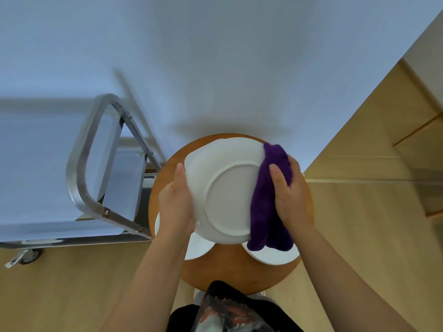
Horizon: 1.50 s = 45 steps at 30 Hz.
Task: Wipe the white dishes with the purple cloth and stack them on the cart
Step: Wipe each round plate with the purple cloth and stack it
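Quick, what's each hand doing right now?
Left hand: holding the round white plate by its edge.
Right hand: pressing the purple cloth against that plate.

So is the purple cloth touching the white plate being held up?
Touching. The head view shows the purple cloth draped over the right edge of the white plate, pressed there by the right hand.
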Available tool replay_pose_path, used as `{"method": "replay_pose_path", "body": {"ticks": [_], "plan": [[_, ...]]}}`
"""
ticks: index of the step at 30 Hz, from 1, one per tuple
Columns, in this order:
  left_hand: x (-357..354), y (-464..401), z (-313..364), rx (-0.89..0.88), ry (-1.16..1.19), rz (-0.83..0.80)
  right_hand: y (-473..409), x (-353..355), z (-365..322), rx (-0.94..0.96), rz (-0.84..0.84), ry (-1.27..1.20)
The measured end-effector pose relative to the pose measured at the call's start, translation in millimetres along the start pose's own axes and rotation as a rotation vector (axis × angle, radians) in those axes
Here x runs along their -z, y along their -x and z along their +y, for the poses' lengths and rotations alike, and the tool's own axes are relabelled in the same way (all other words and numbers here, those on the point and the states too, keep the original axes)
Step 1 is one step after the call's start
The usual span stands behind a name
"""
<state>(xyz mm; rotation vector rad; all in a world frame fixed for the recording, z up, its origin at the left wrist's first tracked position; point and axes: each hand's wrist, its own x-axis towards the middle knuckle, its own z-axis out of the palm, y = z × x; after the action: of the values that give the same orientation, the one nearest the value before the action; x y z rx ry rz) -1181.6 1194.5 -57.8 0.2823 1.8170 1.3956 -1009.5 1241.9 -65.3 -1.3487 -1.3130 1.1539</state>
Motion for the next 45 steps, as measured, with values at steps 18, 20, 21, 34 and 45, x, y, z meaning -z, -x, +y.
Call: {"method": "replay_pose_path", "body": {"ticks": [18, 20, 21, 34, 45], "plan": [[20, -11, 13, 0.259, 0.073, -0.753, -11, 38, 36, -0.426, -0.062, -0.108], [18, -13, 21, 0.405, 0.181, -0.765, -8, 39, 35, -0.458, -0.203, -0.106], [16, -13, 23, 0.438, 0.218, -0.75, -5, 34, 31, -0.476, -0.255, -0.125], [-16, 26, 14, 0.274, 0.327, -0.584, 46, -19, 28, -0.623, -0.003, -0.385], [-11, 48, -22, -0.039, -0.195, -0.803, 47, -13, 8, -0.596, -0.047, -0.468]]}}
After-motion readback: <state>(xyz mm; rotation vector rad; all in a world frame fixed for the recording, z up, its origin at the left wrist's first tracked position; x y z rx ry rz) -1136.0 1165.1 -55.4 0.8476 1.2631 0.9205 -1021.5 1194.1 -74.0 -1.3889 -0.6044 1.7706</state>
